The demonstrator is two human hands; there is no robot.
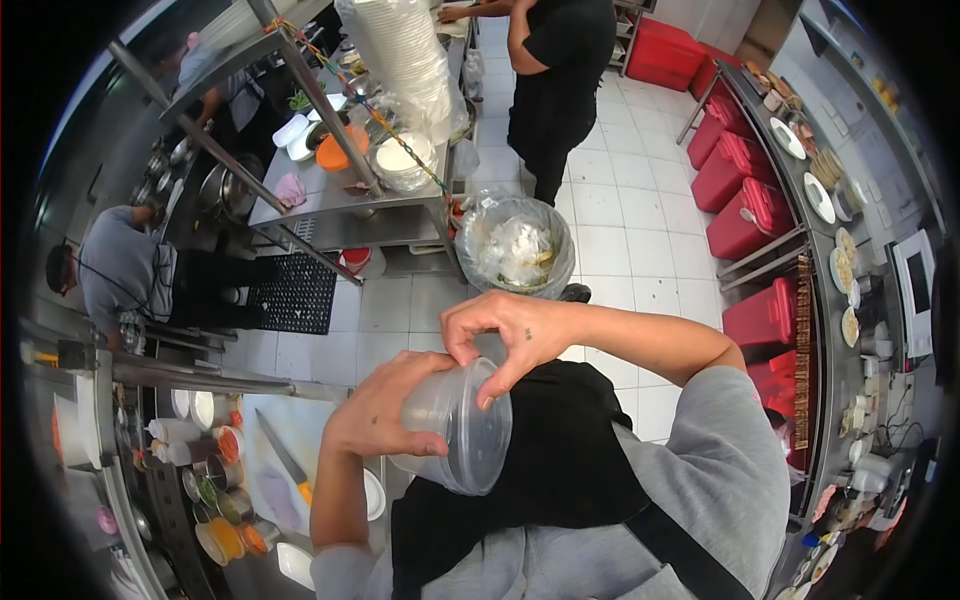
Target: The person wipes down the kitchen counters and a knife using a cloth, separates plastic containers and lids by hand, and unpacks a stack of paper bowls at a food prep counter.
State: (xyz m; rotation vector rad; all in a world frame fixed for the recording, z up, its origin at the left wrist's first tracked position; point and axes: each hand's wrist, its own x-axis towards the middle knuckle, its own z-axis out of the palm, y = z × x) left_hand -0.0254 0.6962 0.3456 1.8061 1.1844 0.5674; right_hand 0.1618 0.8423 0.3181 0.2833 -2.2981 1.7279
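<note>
While the left hand [382, 408] grips the wall of a clear plastic tub [424, 400], the right hand [513, 330] pinches its rim between thumb and fingers. The tub is held tilted before the black apron [560, 440]. Gripping is complete; a lid [488, 435] appears fitted, but full seating cannot be confirmed. Beyond, a knife [284, 456] lies on the cutting board [300, 415]; farther off stands a lined waste bin [562, 262].

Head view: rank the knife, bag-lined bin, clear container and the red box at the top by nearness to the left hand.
1. Clear container: in the left hand.
2. Knife: on the cutting board, to the left.
3. Bag-lined bin: on the floor ahead.
4. Red box: far back, to the right.
</note>
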